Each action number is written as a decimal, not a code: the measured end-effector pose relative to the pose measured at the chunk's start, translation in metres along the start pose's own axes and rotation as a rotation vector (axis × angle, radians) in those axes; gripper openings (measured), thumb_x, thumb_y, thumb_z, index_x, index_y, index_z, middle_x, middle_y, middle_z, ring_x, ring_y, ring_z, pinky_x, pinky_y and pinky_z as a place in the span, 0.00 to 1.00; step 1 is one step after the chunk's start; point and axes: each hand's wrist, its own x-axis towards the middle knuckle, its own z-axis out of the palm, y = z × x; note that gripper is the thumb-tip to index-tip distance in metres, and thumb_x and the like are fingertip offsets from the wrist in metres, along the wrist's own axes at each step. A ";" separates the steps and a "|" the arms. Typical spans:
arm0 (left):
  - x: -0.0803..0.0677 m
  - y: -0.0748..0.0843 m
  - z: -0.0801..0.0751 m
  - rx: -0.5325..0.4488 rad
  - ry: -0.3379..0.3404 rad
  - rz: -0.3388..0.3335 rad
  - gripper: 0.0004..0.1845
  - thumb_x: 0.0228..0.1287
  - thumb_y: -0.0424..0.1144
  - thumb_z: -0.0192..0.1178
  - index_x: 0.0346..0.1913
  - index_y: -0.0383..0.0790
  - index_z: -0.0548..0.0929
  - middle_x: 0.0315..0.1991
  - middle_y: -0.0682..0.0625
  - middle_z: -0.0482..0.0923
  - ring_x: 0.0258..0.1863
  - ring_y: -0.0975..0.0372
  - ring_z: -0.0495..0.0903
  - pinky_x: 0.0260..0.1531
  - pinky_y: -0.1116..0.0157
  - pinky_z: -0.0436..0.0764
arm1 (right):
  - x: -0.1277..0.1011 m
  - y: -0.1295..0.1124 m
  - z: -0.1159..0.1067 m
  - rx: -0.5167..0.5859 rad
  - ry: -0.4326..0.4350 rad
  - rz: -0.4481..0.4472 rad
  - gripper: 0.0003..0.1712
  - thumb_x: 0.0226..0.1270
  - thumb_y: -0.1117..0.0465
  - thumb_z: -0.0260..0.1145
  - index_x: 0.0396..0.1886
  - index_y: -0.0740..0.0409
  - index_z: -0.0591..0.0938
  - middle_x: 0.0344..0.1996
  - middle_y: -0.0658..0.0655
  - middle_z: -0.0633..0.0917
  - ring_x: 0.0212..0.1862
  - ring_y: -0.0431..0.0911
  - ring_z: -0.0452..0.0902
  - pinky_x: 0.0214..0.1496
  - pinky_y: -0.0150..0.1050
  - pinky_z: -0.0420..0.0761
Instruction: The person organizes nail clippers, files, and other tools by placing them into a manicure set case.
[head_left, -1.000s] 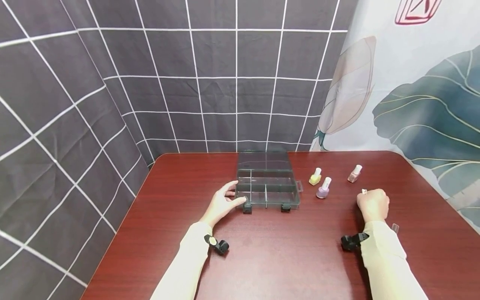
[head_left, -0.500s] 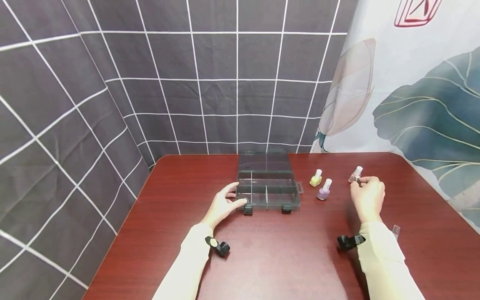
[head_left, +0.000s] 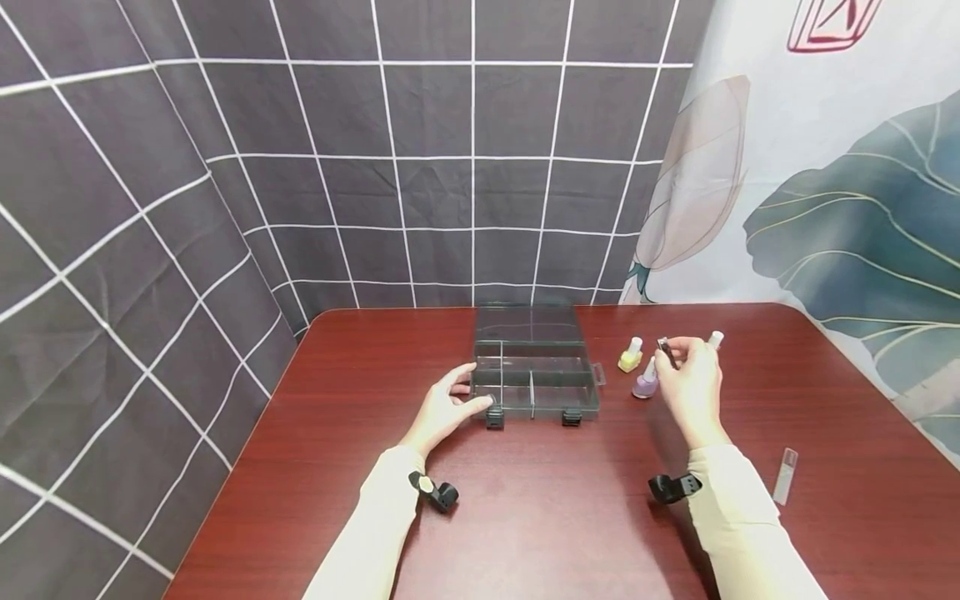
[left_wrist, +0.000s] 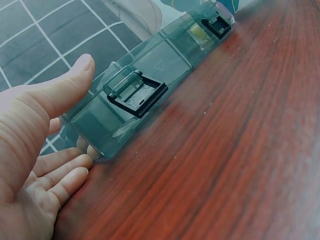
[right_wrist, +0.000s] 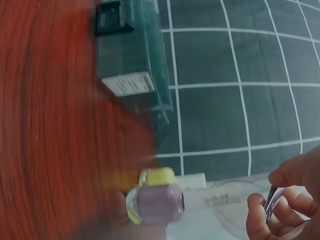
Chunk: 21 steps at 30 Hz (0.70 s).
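Note:
My left hand [head_left: 467,398] rests open against the front left corner of a clear smoky organiser box [head_left: 534,367] with its lid laid back. In the left wrist view the thumb stands off the box [left_wrist: 150,90] and the fingertips [left_wrist: 82,162] touch its corner near a black latch [left_wrist: 136,93]. My right hand [head_left: 681,357] is raised above the table and pinches a thin metal tool [head_left: 666,351], seen again as the tool [right_wrist: 270,200] between its fingers. Just beside it stand a purple polish bottle [head_left: 646,380], a yellow one [head_left: 630,356] and a pink one [head_left: 715,339], which the hand half hides.
A dark red table [head_left: 555,508] carries everything, with a grid-patterned cloth behind and a leaf-print cloth at right. A thin clear strip [head_left: 784,475] lies on the table at the right. In the right wrist view the purple bottle [right_wrist: 156,203] and yellow bottle [right_wrist: 159,176] are close.
My right hand has lifted off the table with the tool and moved left and forward, from right of the bottles to just above them. The left hand has stayed at the box.

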 end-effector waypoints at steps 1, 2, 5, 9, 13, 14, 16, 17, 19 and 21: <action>0.000 0.000 0.000 -0.006 -0.004 -0.007 0.38 0.48 0.49 0.71 0.64 0.45 0.71 0.56 0.43 0.74 0.47 0.54 0.75 0.44 0.57 0.76 | -0.001 -0.002 0.002 0.008 -0.003 -0.006 0.10 0.58 0.70 0.61 0.40 0.72 0.78 0.35 0.67 0.79 0.38 0.58 0.76 0.44 0.49 0.69; 0.000 0.000 0.000 -0.009 -0.007 -0.005 0.38 0.48 0.49 0.71 0.64 0.44 0.71 0.56 0.43 0.74 0.47 0.54 0.75 0.44 0.57 0.76 | -0.002 -0.004 0.004 0.014 -0.005 -0.011 0.10 0.59 0.70 0.61 0.40 0.72 0.78 0.35 0.67 0.79 0.38 0.58 0.75 0.44 0.49 0.69; 0.000 -0.001 0.000 -0.027 -0.010 0.009 0.37 0.49 0.47 0.71 0.63 0.43 0.71 0.55 0.43 0.74 0.47 0.53 0.75 0.42 0.59 0.77 | -0.003 -0.008 0.009 0.039 -0.019 -0.044 0.10 0.59 0.70 0.61 0.39 0.71 0.78 0.34 0.67 0.78 0.38 0.57 0.74 0.44 0.47 0.68; -0.002 0.013 -0.002 -0.032 -0.010 0.031 0.36 0.51 0.41 0.71 0.64 0.38 0.70 0.55 0.38 0.73 0.47 0.49 0.75 0.42 0.56 0.77 | -0.007 -0.015 0.018 0.079 -0.058 -0.123 0.08 0.58 0.71 0.62 0.38 0.69 0.78 0.33 0.64 0.79 0.35 0.52 0.73 0.40 0.38 0.67; -0.001 0.010 -0.002 -0.015 -0.003 0.013 0.36 0.50 0.42 0.71 0.64 0.41 0.70 0.55 0.40 0.74 0.47 0.51 0.75 0.42 0.57 0.77 | -0.016 -0.022 0.030 0.121 -0.110 -0.201 0.08 0.56 0.72 0.63 0.37 0.67 0.78 0.34 0.62 0.77 0.34 0.52 0.74 0.37 0.35 0.69; 0.001 0.004 -0.001 -0.014 0.002 0.011 0.36 0.49 0.44 0.71 0.63 0.43 0.71 0.55 0.42 0.74 0.47 0.52 0.75 0.42 0.58 0.77 | -0.018 -0.024 0.033 0.134 -0.125 -0.222 0.08 0.56 0.72 0.63 0.37 0.67 0.78 0.34 0.62 0.77 0.34 0.53 0.75 0.40 0.37 0.68; 0.002 0.000 -0.001 -0.012 0.005 0.003 0.36 0.49 0.46 0.72 0.63 0.45 0.71 0.55 0.45 0.74 0.46 0.55 0.76 0.41 0.60 0.77 | -0.021 -0.028 0.038 0.147 -0.155 -0.257 0.08 0.55 0.73 0.63 0.37 0.67 0.78 0.34 0.63 0.77 0.34 0.54 0.75 0.40 0.41 0.68; 0.002 0.000 -0.001 -0.012 0.006 0.003 0.36 0.49 0.46 0.72 0.63 0.45 0.71 0.55 0.45 0.74 0.46 0.55 0.76 0.42 0.60 0.77 | -0.023 -0.030 0.041 0.154 -0.172 -0.274 0.08 0.55 0.74 0.63 0.37 0.68 0.78 0.33 0.63 0.77 0.34 0.54 0.75 0.40 0.42 0.68; 0.002 0.000 0.000 -0.015 0.008 0.000 0.36 0.49 0.46 0.72 0.63 0.45 0.72 0.55 0.45 0.75 0.46 0.55 0.76 0.42 0.59 0.77 | -0.025 -0.033 0.045 0.162 -0.202 -0.296 0.09 0.55 0.74 0.64 0.37 0.68 0.78 0.32 0.63 0.78 0.34 0.53 0.75 0.40 0.42 0.68; 0.002 0.001 0.000 -0.012 0.009 -0.002 0.36 0.49 0.44 0.72 0.63 0.45 0.72 0.55 0.43 0.74 0.46 0.54 0.76 0.42 0.57 0.77 | -0.028 -0.037 0.049 0.161 -0.218 -0.304 0.09 0.55 0.74 0.65 0.37 0.67 0.78 0.32 0.63 0.78 0.34 0.53 0.75 0.38 0.41 0.69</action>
